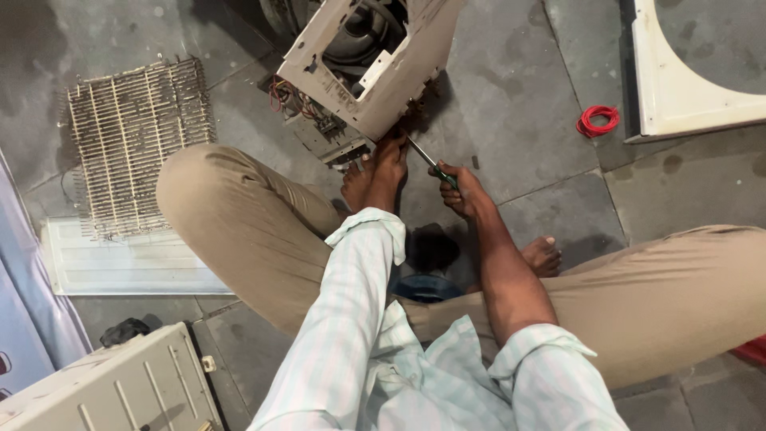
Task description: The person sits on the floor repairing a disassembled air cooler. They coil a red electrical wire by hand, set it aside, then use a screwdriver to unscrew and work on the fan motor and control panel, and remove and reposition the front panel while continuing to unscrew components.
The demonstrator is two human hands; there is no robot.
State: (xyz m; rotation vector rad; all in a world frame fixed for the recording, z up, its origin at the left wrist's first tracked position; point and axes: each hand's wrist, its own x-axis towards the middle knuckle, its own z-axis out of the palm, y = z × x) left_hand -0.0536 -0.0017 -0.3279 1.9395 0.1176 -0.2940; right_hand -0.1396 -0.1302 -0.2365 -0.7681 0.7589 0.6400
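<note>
**Screwdriver at the casing's lower corner**

We sit on the grey stone floor (542,96). Our right hand (463,190) has its grip pressed together around a green-handled screwdriver (431,164), whose tip meets the bottom corner of the tilted beige metal casing (391,80). Our left hand (388,156) steadies that corner; we cannot tell whether its grip is closed. The casing looks stiff, bulky and sharp-edged, best held by its folded rim. Nearby lie a dusty wire grille (132,136), a red wire coil (598,120) and a white panel (678,88).
</note>
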